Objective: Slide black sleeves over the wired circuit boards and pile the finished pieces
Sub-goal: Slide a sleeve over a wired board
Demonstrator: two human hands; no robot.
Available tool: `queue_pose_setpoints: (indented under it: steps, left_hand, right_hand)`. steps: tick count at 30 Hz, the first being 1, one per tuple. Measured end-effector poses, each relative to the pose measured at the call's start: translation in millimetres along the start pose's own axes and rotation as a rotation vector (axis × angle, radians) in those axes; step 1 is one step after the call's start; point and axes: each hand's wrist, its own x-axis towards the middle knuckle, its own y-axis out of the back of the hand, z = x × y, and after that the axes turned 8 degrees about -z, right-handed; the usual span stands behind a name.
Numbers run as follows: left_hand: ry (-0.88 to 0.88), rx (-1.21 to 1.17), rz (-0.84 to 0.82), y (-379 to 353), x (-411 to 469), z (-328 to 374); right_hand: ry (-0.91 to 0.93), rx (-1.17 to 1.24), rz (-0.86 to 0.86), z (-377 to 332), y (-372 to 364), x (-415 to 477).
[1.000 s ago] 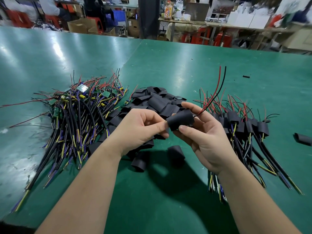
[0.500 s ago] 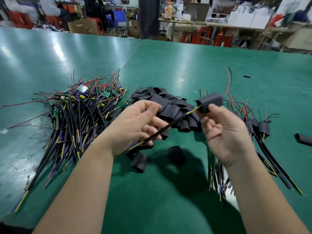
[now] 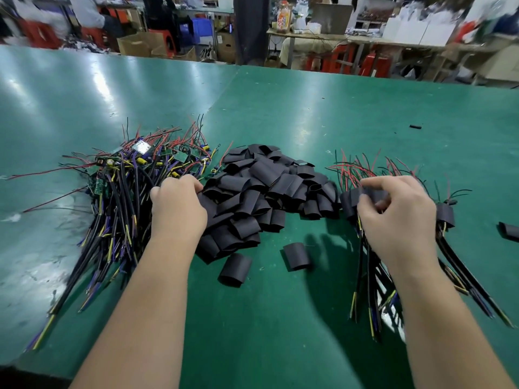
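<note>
A heap of bare wired circuit boards (image 3: pixel 132 189) lies at the left, its green boards at the far end. In the middle is a pile of black sleeves (image 3: pixel 269 189). Finished sleeved pieces (image 3: pixel 446 214) are piled at the right. My left hand (image 3: pixel 177 204) rests palm down where the board heap meets the sleeve pile; its bent fingertips are hidden, so a grip cannot be told. My right hand (image 3: pixel 398 211) hovers over the finished pile with its fingers curled round a sleeved piece (image 3: pixel 372 195), which is blurred.
Two loose sleeves (image 3: pixel 235 269) (image 3: pixel 296 256) lie on the green table (image 3: pixel 280 332) between my forearms. Another sleeve (image 3: pixel 508 232) sits at the right edge and a small black scrap (image 3: pixel 415 126) farther back. Beyond the table are boxes, stools and seated people.
My right hand carried the sleeved piece rightward and down onto the finished pile. My left hand let go of its cable and dropped to the edge of the board heap and sleeve pile.
</note>
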Motion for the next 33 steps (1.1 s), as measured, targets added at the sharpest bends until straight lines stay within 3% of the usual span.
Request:
queue_pose_setpoints:
  steps: [4,9,10,11,12,14,16,24,33]
  left_hand:
    - [0.03,-0.306,0.149,6,2,-1]
    - [0.245,-1.311,0.215,20,14,-4]
    - [0.262,-1.378,0.205,23,15,-5]
    - [0.254,-1.307,0.202,25,14,-6]
    - [0.214,-1.092,0.206,24,13,-9]
    - [0.14,-0.408,0.192,19,7,-12]
    - [0.126,-0.003,0.128,15,2,-9]
    - [0.148,0.293,-0.111,17,18,7]
    - [0.189,0.144,0.062,17,17,7]
  right_hand:
    - [0.059,0.113,-0.064,-13,-8,-8]
    - [-0.022,0.32,-0.137,-20,-12,-12]
    - [-0.038,0.35,-0.148,-20,-12,-12]
    - [-0.048,0.371,-0.157,-21,-12,-12]
    - [-0.051,0.382,-0.166,-21,-12,-12]
    - [-0.048,0.394,-0.177,-22,-13,-13]
    - [-0.041,0.4,-0.186,-23,-14,-14]
    - [-0.02,0.425,-0.248,-24,-16,-16]
    - [0.025,0.427,-0.245,-28,-18,-19]
